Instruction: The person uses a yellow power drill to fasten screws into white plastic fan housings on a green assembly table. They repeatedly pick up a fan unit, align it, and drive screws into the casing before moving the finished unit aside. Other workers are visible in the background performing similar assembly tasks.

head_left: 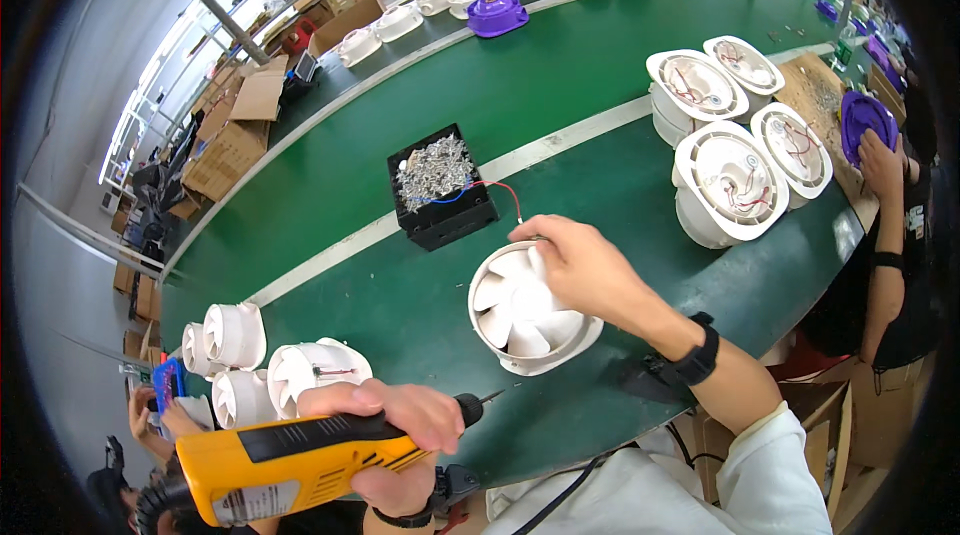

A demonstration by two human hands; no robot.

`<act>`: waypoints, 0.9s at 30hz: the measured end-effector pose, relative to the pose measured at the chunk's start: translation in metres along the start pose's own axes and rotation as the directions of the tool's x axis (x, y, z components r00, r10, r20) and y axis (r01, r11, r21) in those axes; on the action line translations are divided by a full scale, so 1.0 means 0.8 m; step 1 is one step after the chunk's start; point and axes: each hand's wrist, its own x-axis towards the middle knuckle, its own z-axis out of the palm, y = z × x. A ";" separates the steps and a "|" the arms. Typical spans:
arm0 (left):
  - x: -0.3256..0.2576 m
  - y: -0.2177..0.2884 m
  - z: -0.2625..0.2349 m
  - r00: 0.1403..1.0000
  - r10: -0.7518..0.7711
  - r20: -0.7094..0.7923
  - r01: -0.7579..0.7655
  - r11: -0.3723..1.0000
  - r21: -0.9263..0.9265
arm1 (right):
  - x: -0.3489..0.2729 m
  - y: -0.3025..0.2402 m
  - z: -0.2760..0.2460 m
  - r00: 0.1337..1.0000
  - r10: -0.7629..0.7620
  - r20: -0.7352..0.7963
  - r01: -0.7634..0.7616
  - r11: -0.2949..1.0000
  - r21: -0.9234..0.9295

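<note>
My left hand (pixel 415 425) is wrapped round a yellow and black electric screwdriver (pixel 290 465), its thin bit pointing right over the green bench. In front of me a round white fan unit (pixel 522 307) lies with its blades facing up. My right hand (pixel 592 270) is closed at the far rim of this fan, thumb and fingertips pressed together there. A red and blue wire (pixel 505 187) runs from those fingertips over the edge of a black box (pixel 450 227). Small metal screws (pixel 435 173) fill the box. What exactly lies between the right fingertips is partly hidden.
Several white fan units (pixel 238 337) stand at the left; several white housings with wires (pixel 735 180) stand at the right. Beyond the pale strip (pixel 560 140) runs more green surface, with white and purple housings (pixel 497 15) behind it. A co-worker's hand (pixel 882 165) holds a purple part.
</note>
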 end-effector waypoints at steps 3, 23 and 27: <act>-0.004 -0.014 0.005 0.999 0.023 -0.025 -0.025 0.996 -0.082 | -0.004 0.001 -0.013 0.997 -0.051 0.063 0.057 0.994 -0.096; 0.000 -0.026 -0.011 0.985 0.171 -0.033 -0.172 0.983 -0.055 | -0.009 -0.004 -0.002 0.997 0.078 0.029 -0.079 0.996 0.030; 0.007 -0.040 -0.023 0.985 0.165 -0.040 -0.162 0.984 0.078 | -0.008 0.008 0.002 1.000 0.017 -0.017 -0.016 0.998 0.059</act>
